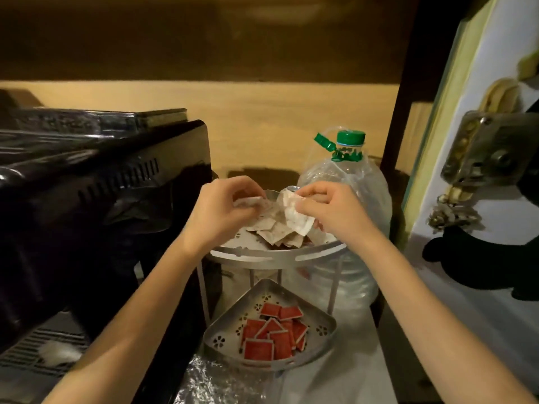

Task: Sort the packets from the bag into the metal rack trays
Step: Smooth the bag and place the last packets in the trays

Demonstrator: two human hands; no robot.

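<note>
Forearms reach in from the bottom corners, both raised over the rack. Pale packets (280,234) lie heaped in the upper tray (318,253); red packets (274,333) fill the lower tray (224,333) beneath. My left hand (224,208) pinches one end of a crumpled pale wrapper (291,217), possibly the bag; my right hand (329,211) pinches the other end, fingers curled, wrists bent down. To do this well, I judge: keep it above the upper tray's middle, tip gently, let pale packets fall onto their own heap, none slipping over the rim. Black appliance (102,199) left, water bottle (347,193) just behind.
</note>
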